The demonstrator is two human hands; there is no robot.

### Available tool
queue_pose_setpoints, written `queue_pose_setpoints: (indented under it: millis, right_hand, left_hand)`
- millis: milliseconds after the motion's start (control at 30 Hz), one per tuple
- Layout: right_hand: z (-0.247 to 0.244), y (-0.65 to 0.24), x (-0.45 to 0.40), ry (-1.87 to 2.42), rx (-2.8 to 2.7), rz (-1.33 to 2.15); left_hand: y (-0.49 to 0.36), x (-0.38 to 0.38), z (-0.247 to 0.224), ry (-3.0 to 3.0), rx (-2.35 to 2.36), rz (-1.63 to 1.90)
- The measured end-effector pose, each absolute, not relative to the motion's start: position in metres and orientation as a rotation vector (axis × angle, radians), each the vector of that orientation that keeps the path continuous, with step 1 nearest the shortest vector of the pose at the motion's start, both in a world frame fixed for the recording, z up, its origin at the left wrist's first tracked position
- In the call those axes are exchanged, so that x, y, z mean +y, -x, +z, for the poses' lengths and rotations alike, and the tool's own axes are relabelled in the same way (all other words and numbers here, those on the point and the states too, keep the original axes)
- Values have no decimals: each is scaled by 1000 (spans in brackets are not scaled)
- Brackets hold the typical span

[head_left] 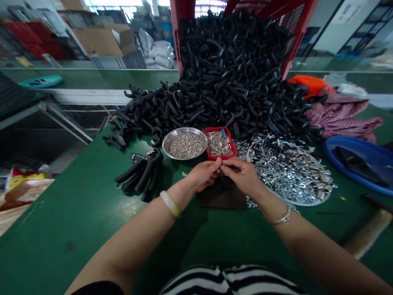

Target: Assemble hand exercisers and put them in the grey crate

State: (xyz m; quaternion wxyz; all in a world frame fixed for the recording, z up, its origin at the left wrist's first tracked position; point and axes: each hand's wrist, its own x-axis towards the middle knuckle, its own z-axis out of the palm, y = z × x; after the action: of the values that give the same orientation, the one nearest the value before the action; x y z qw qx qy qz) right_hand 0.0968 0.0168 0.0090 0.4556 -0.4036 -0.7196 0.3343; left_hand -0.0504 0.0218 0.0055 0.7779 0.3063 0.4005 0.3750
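The person's left hand (202,175) and right hand (242,175) meet at the fingertips in a tight pinch above the bench, the fingers curled and close together. Between and just under them sits a small dark piece (225,182), mostly hidden, so I can't make out its shape; it looks like black plastic, held by both hands. Directly below lies a dark brown pad (222,200).

Just ahead of the fingertips is a red plastic tray (206,141) of small metal clips, and next to it a steel bowl (184,143) of tiny silver rings. Right of the right hand, a large round tray (250,152) holds a heap of steel washers and short metal sleeves. Left of the left hand, a bunch of black hooked parts (141,174) lies fanned out, with bits of metal at one end.

Beyond all this, a great mound of loose black hooked plastic parts (230,82) spills out of a tipped red crate (302,37) across the green workbench (61,241). A pink checked cloth (340,116) and an orange cloth (308,85) lie at the mound's right, and a blue basin (356,164) sits near the bench's right side.
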Motion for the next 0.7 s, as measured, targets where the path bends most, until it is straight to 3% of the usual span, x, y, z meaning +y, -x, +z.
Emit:
queue_pose_setpoints:
  millis: [367,533,700]
  right_hand:
    - [5,-88,18,1109,-1492,1019]
    - [9,-103,15,1214,-1576,1058]
    - [2,-116,6,1295,-1858,867]
  left_hand:
    - [51,21,7,-647,927,912]
    - [66,28,6,-1194,1237,984]
    - [77,31,5,-1910,1570,661]
